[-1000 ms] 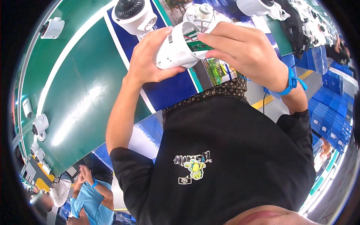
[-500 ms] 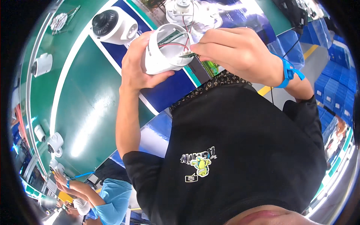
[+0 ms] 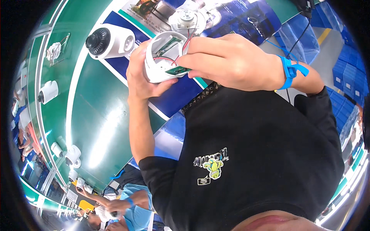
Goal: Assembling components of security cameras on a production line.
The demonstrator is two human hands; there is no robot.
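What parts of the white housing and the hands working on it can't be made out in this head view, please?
- White housing: the far side is hidden by the left hand.
- Green board: mostly covered by the right hand.
- Right fingertips: whether they pinch the board can't be told.
- Red wires: the ends are too small to trace.

A large printed sheet (image 3: 181,96) lies on the green desk (image 3: 96,123) under my hands, running from the desk's near edge toward its far edge. It is mostly dark blue, bordered by a white band and a thin teal stripe along its left side. At its far end it carries a photographic panel (image 3: 144,9) in browns and greens. Blue plastic crates (image 3: 348,73) are stacked on the floor beyond the desk's right edge.
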